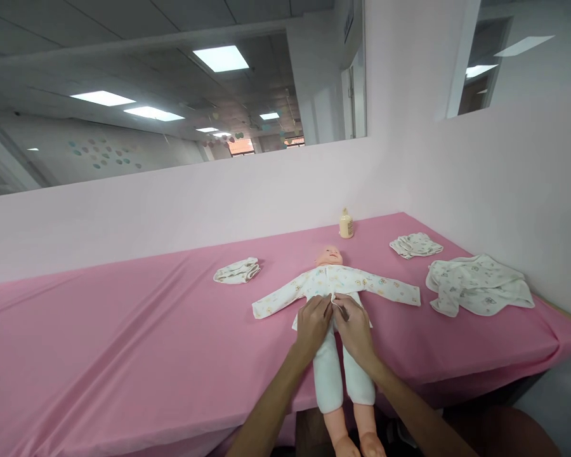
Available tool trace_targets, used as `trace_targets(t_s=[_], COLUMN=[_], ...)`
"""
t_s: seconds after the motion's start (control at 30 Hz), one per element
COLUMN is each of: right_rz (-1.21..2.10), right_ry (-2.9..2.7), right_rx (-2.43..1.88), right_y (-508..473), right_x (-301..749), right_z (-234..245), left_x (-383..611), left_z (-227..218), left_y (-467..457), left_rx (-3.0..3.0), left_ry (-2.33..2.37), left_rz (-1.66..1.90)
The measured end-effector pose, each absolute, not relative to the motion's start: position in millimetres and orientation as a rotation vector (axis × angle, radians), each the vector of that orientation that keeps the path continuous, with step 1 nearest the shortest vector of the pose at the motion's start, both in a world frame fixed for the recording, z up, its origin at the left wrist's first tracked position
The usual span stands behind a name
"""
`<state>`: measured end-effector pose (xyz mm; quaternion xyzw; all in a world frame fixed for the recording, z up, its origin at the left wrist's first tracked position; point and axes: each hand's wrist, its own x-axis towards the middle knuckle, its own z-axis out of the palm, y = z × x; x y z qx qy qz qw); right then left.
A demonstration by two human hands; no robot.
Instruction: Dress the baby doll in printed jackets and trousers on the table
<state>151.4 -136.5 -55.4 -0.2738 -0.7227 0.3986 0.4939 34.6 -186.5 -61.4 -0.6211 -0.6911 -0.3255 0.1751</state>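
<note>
A baby doll (330,256) lies on its back on the pink-covered table, its head away from me and its feet past the near edge. It wears a white patterned long-sleeved shirt (391,290), sleeves spread wide, and white pants (327,374). My left hand (314,324) is closed at the doll's waist, with fingertips pinching the front of the shirt. Close beside it my right hand (354,325) pinches a small white strip or edge (333,298) of the shirt front. The fingers hide exactly what is gripped.
A folded patterned cloth (238,271) lies left of the doll. A cream pump bottle (346,225) stands behind its head. At the right are another folded cloth (415,245) and a spread patterned garment (478,284). White walls border the pink tablecloth (147,343) behind and right.
</note>
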Motion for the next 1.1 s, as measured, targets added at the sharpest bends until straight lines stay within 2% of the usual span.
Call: trace_targets(t_s=[0.37,0.73,1.1], right_rz=[0.779,0.724,0.647], right_ry=[-1.875,-1.849,-1.893], right_rx=[-0.591,-0.649,-0.599], right_y=[-139.0,-137.2,-137.6], right_x=[153.6,151.1,152.8], right_z=[-57.3,-68.4,-67.8], left_x=[41.7,45.1,43.1], left_z=[-43.8,-44.4,-40.6], left_y=[-189.4,-188.6,-188.6], left_rx=[-1.755,-1.700,-1.682], left_ry=[-2.287,-2.343,-2.424], left_rz=[-1.383,-1.274,-1.609])
